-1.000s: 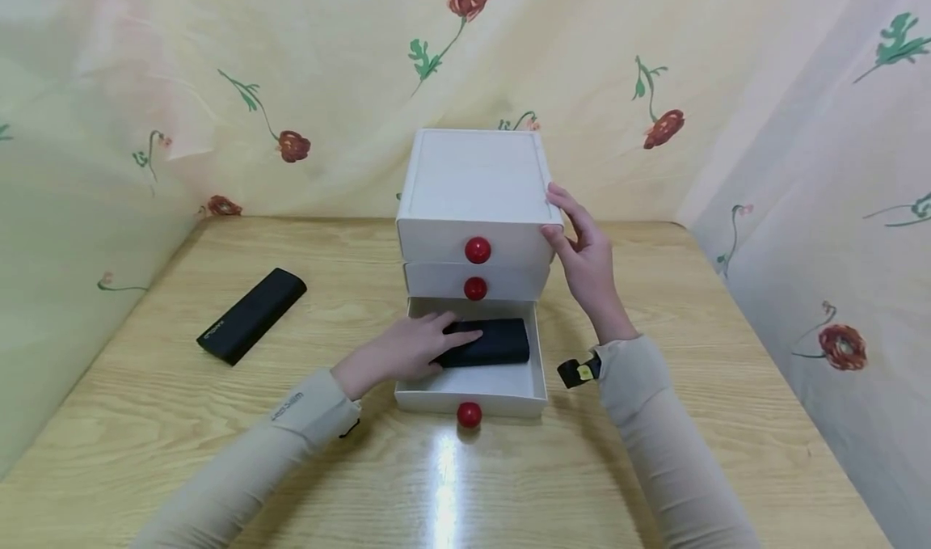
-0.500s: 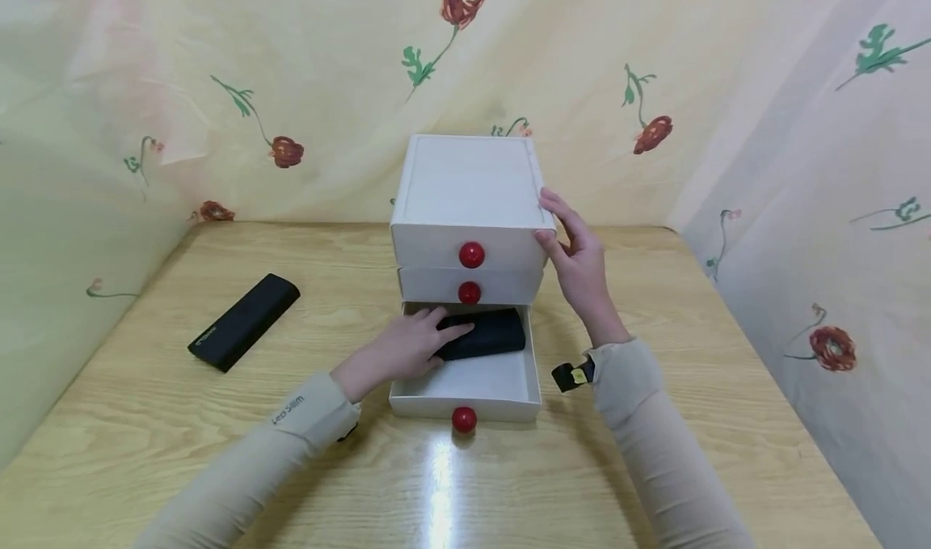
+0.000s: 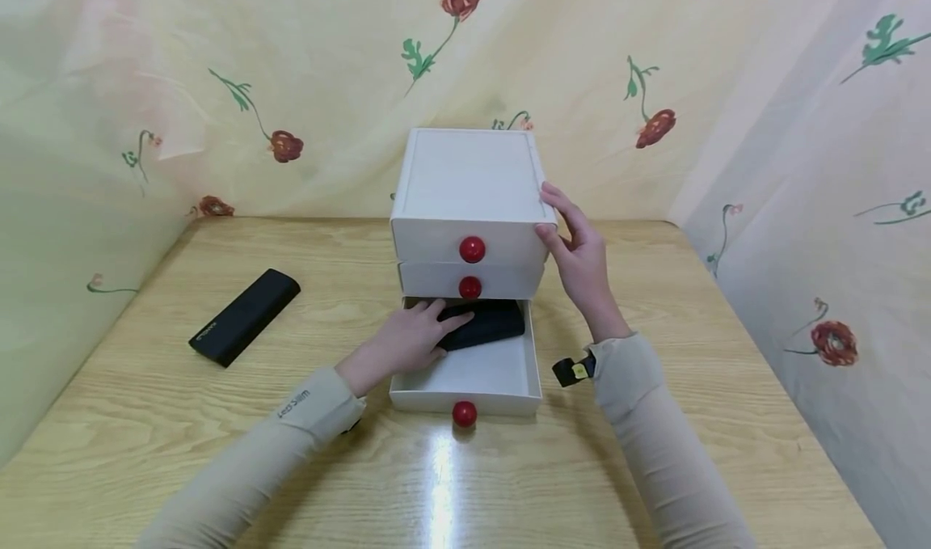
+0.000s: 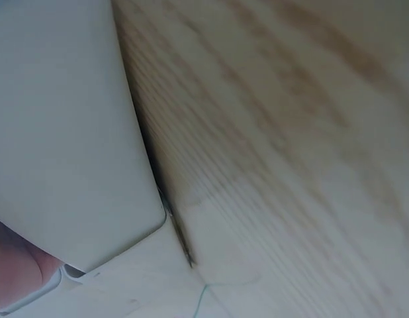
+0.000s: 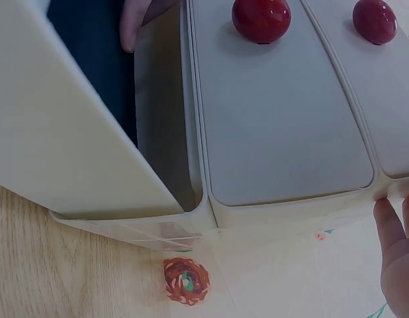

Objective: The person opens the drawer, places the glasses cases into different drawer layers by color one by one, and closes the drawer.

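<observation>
A white three-drawer box (image 3: 473, 177) with red knobs stands on the table, its bottom drawer (image 3: 465, 403) pulled out. Inside the drawer, toward the back, lies a black glasses case (image 3: 490, 327), slightly slanted. My left hand (image 3: 410, 339) reaches over the drawer's left side and grips the case's left end, which it partly hides. My right hand (image 3: 582, 258) rests on the box's upper right edge, thumb at the front corner and fingers along the top. In the right wrist view, a left fingertip (image 5: 130, 30) lies against the dark case.
A second black case (image 3: 245, 316) with lettering lies on the table at the left. The wooden table (image 3: 320, 484) ends at a flower-patterned cloth (image 3: 349, 88) behind and at both sides. The upper two drawers (image 3: 436, 278) are closed.
My left hand has shifted the glasses case farther back in the drawer, its right end turned rearward. My right hand stays on the box. The head view has moved slightly.
</observation>
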Demonstrator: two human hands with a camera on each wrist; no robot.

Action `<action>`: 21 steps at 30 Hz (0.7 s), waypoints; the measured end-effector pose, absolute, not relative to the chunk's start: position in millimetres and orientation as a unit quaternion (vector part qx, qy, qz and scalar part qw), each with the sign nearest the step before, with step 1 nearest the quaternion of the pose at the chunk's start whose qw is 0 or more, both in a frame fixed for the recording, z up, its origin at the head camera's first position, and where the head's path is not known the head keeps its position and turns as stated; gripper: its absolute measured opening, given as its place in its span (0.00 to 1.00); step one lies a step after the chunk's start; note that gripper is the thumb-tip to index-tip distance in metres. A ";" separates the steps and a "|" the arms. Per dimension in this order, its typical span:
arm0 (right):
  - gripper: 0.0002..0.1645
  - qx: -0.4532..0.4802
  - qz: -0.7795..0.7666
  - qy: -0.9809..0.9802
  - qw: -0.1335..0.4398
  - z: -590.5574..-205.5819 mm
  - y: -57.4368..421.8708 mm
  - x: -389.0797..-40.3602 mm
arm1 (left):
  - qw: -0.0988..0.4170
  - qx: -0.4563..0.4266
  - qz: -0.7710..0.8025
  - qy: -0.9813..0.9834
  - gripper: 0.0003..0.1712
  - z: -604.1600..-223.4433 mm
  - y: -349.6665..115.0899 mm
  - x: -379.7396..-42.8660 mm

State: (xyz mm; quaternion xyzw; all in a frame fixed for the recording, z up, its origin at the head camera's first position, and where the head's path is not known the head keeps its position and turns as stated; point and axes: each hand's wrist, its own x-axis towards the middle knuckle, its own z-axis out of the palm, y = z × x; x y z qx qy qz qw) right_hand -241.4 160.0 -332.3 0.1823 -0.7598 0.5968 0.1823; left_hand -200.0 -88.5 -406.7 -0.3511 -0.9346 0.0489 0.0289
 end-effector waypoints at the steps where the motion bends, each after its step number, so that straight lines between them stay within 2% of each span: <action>1: 0.25 0.182 0.597 -0.759 0.182 -332.2 160.4 -241.4 | 0.029 -0.350 0.048 -0.935 0.36 -406.6 -87.8 -200.3; 21: 0.25 0.181 0.594 -0.762 0.182 -332.9 160.0 -241.5 | 0.042 -0.325 0.067 -0.942 0.37 -407.5 -84.0 -201.8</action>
